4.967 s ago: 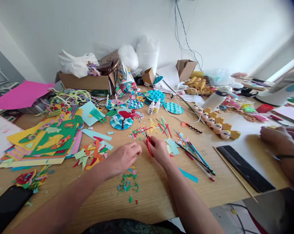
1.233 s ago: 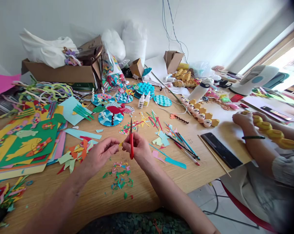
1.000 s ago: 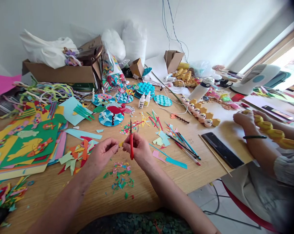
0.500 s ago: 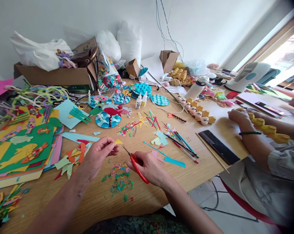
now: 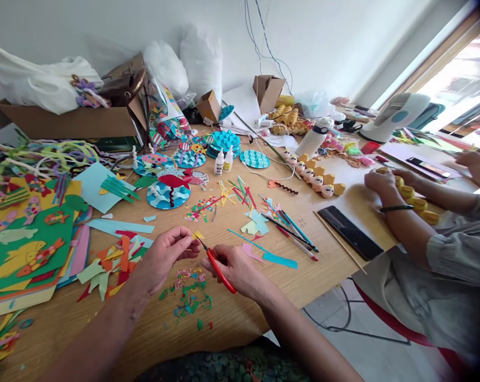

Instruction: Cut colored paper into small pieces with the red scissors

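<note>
Between the thumb and fingers of my left hand [image 5: 175, 245] is pinched a small piece of yellow paper [image 5: 199, 234]. My right hand [image 5: 235, 268] grips red-handled scissors [image 5: 220, 271], their metal tips touching or very near the yellow piece. On the wood below lie tiny green and pink paper scraps [image 5: 190, 300]. Left of my left hand there is a heap of orange, red and pale green offcuts [image 5: 116, 260]. A blue disc with a red paper fish [image 5: 168, 193] stands beyond my hands.
Glue bottles [image 5: 224, 161] stand mid-table; pencils [image 5: 293, 228], a wooden stick and a phone [image 5: 349, 232] lie to the right. At far left are coloured sheets with paper fish [image 5: 28, 239]. A co-worker's hands [image 5: 383, 183] hold a yellow egg-carton strip [image 5: 417, 204]; another person's hand is beyond.
The scissors have come up to the yellow paper, closing the small gap. The whole view has shifted slightly to the right. The co-worker's egg-carton strip is tilted differently.
</note>
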Available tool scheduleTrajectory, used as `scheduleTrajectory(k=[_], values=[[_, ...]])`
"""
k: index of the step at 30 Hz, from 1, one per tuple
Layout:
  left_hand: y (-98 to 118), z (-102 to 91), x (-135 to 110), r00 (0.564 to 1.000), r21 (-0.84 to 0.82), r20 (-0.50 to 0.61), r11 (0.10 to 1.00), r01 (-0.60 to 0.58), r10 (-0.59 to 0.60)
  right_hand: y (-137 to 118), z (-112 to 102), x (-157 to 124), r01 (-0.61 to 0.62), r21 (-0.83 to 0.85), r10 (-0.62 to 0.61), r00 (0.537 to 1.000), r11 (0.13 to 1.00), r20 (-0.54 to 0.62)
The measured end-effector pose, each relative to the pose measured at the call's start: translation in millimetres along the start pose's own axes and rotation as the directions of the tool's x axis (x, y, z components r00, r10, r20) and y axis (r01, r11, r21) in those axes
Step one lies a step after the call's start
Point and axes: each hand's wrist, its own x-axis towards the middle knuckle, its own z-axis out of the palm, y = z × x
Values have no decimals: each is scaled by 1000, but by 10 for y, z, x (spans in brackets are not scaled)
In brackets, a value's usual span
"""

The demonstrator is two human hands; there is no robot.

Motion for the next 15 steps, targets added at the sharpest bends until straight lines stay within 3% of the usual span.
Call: scheduleTrajectory(k=[10, 15], values=[[-15, 48, 48, 1000, 9, 12, 1000, 22, -23, 72, 0, 18, -8, -14, 7, 1000, 1000, -29], [-82, 21, 142, 997, 31, 61, 999, 42, -44, 123, 11, 51, -73, -16, 73, 996, 997, -42]])
